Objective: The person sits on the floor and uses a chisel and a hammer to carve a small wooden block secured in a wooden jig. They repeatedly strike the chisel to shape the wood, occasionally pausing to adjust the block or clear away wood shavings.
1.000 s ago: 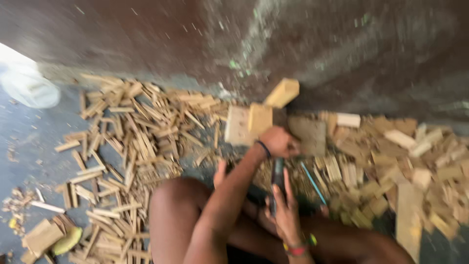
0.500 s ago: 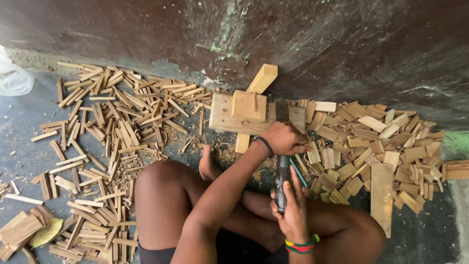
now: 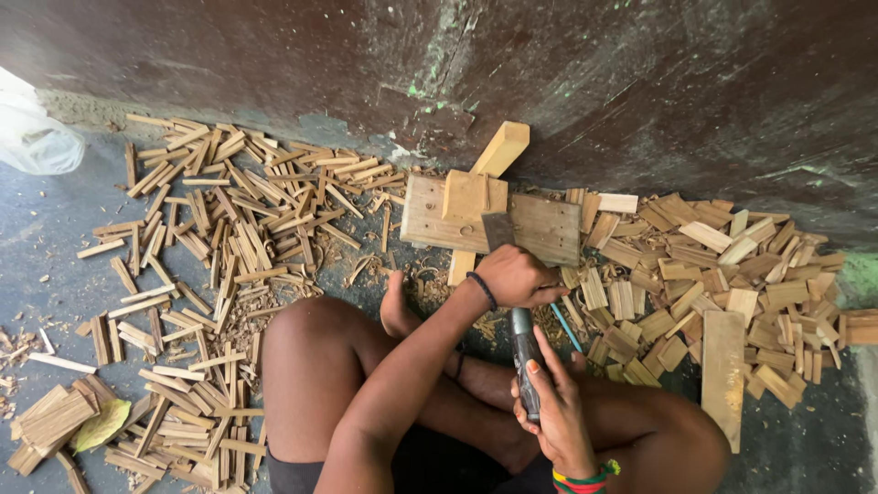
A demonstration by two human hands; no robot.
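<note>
Seated cross-legged on the floor, wall (image 3: 640, 82) just ahead. Your left hand (image 3: 517, 274), black band on the wrist, is closed at the near edge of the board (image 3: 430, 220), gripping something I can't make out. A grey flat piece (image 3: 498, 230) stands on the board just above the knuckles; can't tell whether it's a blade or a slip of wood. Your right hand (image 3: 556, 416), coloured bracelet, is wrapped round a dark tool (image 3: 524, 348), which points up toward the left hand.

Step, as I read it: splitting stock on the board, piece set and steadied, tool ready. The next move calls for keeping the left fingers off the line of the tool and the grey piece upright.

A block (image 3: 466, 194) lies on the board, and a stick (image 3: 500, 149) slants from it to the wall. Thin slats (image 3: 229, 229) are strewn to the left, wider chips (image 3: 713, 274) heaped to the right, with a plank (image 3: 722, 366) at their near edge. A teal rod (image 3: 567, 327) lies beside the tool.

Packages: one white bag (image 3: 37, 137), soft and rounded, far left at the foot of the wall. A yellow-green scrap (image 3: 101, 425) sits bottom left. No labels or signs in view.
</note>
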